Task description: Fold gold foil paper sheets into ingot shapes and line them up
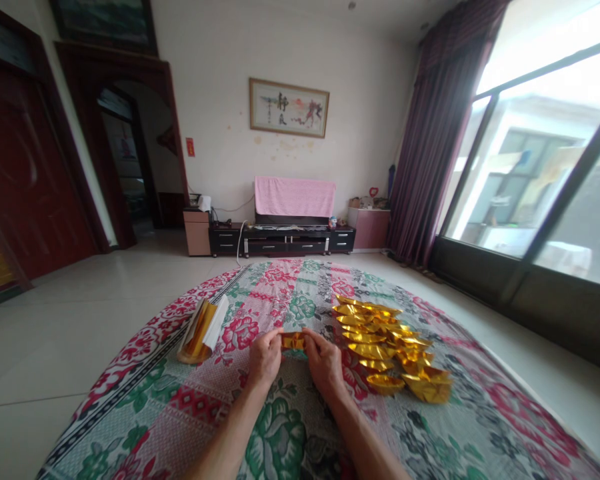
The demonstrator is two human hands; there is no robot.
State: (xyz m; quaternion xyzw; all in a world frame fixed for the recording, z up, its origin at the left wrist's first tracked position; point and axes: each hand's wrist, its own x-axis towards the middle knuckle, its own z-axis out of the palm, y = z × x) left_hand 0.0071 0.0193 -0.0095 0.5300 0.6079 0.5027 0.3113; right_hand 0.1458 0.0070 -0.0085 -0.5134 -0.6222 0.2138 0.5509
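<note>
Take the round, flowered cloth (180,433) as a clock, twelve at its far edge. Out beyond ten o'clock stands a dark red door (35,167), with pale floor (120,287) running from it toward the cloth. On the cloth itself, at about ten, lies a bundle of gold paper (200,333) — partly wrapped in a white sheet (217,325) and slanting toward one o'clock.

Next comes the person's left hand (265,360), just off centre on the nine o'clock side, thumb and fingers pinched narrow on one end of a gold strip (293,341). The strip is at the middle of the clock, held crosswise between the two hands; whether it touches the cloth I can't tell. Straight past it, beyond twelve, I see a low black cabinet (265,247), a pink towel (295,197) draped above it and a framed picture (290,107) higher up. The right hand (325,360), on the three o'clock side, pinches the strip's other end just as tightly.

Farther right, from about two round to three, folded gold boats (367,351) sit in two close rows, some overlapping — too crowded to count. A purple curtain (430,133) hangs out past one o'clock, and a bright window (525,187) fills the side past two.
</note>
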